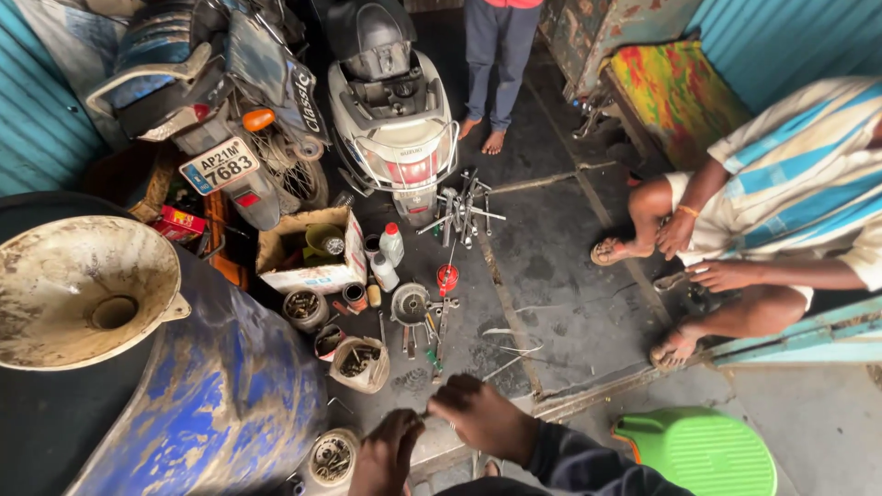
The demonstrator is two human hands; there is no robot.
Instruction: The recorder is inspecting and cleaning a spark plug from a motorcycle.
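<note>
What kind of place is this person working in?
Most likely a small roadside motorbike repair shop: a motorcycle and a scooter are parked inside, wrenches lie spread on the concrete floor, and a funnel tops a blue drum.

The floor (570,266) looks like matt, oil-stained concrete. The drum (220,395) is scuffed blue painted metal, its funnel (87,289) dull and grimy. The spanners (464,213) are bright metal; the stool (703,450) is smooth green plastic, the box (308,276) probably worn cardboard.
</note>
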